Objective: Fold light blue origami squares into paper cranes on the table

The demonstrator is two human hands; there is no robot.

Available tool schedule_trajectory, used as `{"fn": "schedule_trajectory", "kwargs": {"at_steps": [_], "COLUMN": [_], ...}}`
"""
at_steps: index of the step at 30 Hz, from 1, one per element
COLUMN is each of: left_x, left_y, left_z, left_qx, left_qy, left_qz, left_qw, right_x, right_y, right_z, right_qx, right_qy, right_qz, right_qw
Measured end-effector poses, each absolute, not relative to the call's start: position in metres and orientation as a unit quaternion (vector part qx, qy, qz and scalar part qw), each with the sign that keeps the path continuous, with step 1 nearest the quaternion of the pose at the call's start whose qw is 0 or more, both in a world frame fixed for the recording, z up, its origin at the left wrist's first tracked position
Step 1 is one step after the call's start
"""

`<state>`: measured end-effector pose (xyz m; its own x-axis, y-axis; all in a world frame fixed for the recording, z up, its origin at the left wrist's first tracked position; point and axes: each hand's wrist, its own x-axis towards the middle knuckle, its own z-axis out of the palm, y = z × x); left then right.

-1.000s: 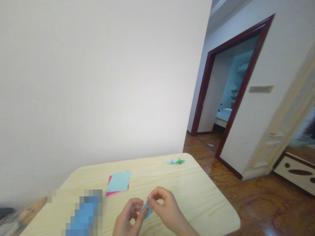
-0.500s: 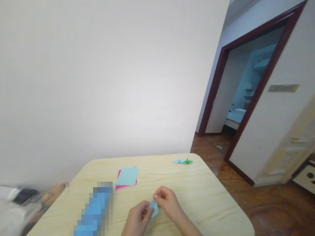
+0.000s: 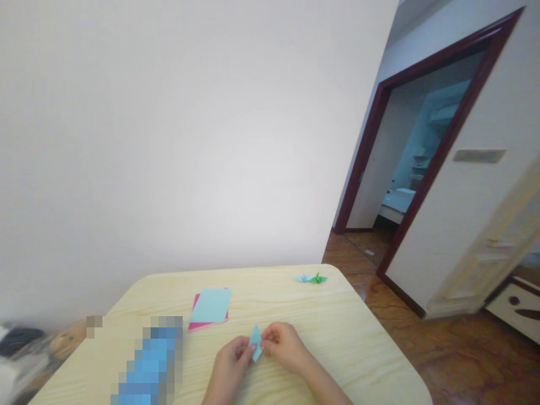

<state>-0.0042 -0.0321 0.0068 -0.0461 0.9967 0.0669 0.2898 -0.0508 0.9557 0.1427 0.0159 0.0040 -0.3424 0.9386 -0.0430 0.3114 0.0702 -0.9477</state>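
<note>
Nothing legible, the small wall plate [image 3: 479, 156] too blurred to read

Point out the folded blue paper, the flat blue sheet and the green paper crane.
Folded blue paper [image 3: 255, 341], head view, its middle.
Flat blue sheet [image 3: 210, 305], head view, its centre.
Green paper crane [image 3: 319, 278], head view, its body.

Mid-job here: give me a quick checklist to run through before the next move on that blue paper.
1. Folded light-blue paper pinched upright: ok.
2. Left hand and right hand both on it: ok.
3. Fold edges aligned: cannot tell, fingers hide them.
4. Light-blue sheet on pink sheet lying apart from the hands: ok.
5. Pale-blue paper crane and green paper crane far from the hands on the wooden table: ok.
6. Blurred blue patch left of the hands: cannot tell what it is.
</note>
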Motion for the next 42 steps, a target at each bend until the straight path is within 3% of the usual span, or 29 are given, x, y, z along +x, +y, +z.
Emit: {"fn": "schedule_trajectory", "kwargs": {"at_steps": [6,13,29,42], "left_x": [-0.012,-0.010,-0.008,-0.008], "left_y": [-0.025,-0.025,-0.027,-0.025], "left_z": [-0.004,-0.008,0.001,0.003], "left_qx": [0.635,0.667,0.680,0.678], "left_qy": [0.583,0.598,0.603,0.605], "left_qz": [0.442,0.386,0.363,0.360], "left_qw": [0.248,0.222,0.205,0.212], "right_x": [0.151,0.154,0.155,0.154], "right_y": [0.016,0.008,0.011,0.008], "right_z": [0.011,0.015,0.010,0.015], "right_qx": [-0.494,-0.504,-0.517,-0.523], "right_qy": [-0.711,-0.778,-0.746,-0.773], "right_qz": [0.396,0.265,0.307,0.250], "right_qw": [0.307,0.267,0.285,0.259]}}
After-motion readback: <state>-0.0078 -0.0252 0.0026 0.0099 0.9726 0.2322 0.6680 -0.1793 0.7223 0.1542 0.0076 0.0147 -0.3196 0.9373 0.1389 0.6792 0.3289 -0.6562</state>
